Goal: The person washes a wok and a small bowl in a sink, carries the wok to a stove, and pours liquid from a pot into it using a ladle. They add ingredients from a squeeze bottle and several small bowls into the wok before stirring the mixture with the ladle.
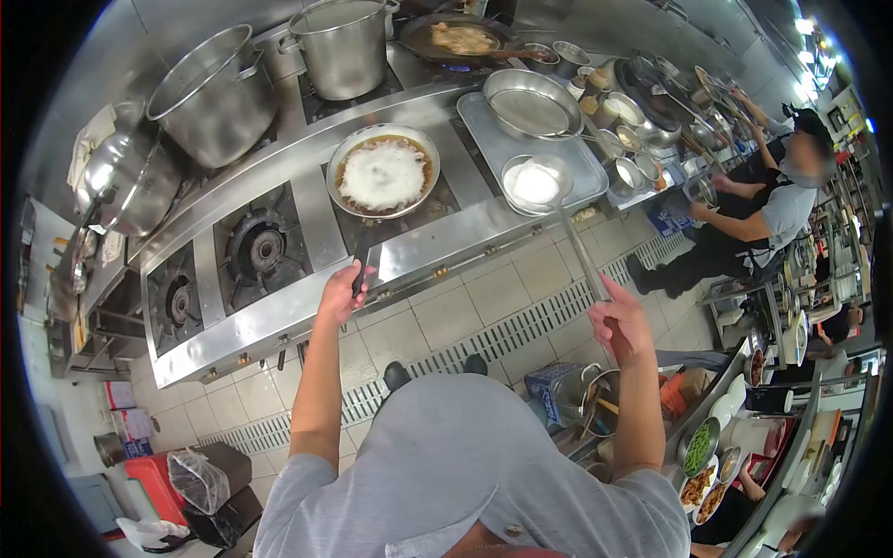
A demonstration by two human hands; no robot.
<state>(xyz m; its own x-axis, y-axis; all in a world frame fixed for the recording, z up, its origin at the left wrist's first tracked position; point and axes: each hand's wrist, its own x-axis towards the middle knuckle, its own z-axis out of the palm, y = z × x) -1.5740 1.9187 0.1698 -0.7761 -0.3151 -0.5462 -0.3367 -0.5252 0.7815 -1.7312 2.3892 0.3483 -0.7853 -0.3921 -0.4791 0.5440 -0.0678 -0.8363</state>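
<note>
My left hand [346,290] is closed around the black handle of a frying pan [361,249], which sits over a burner of the steel stove. White, foamy stuff [381,177] covers most of the pan's bottom, with brown liquid around its edge. My right hand [621,321] grips the long metal handle of a ladle [581,253]. The ladle's round head is over a small metal bowl [517,206] at the near end of a tray [588,172]. White contents show in the ladle's head; whether it touches the bowl cannot be made out.
Large steel pots [219,112] stand along the back of the stove [316,232]. A wok [430,46] with food is at the far back, and a wide pan [521,88] lies on the tray. A co-worker [772,214] stands at the right. Bowls of food [698,451] fill the lower-right counter.
</note>
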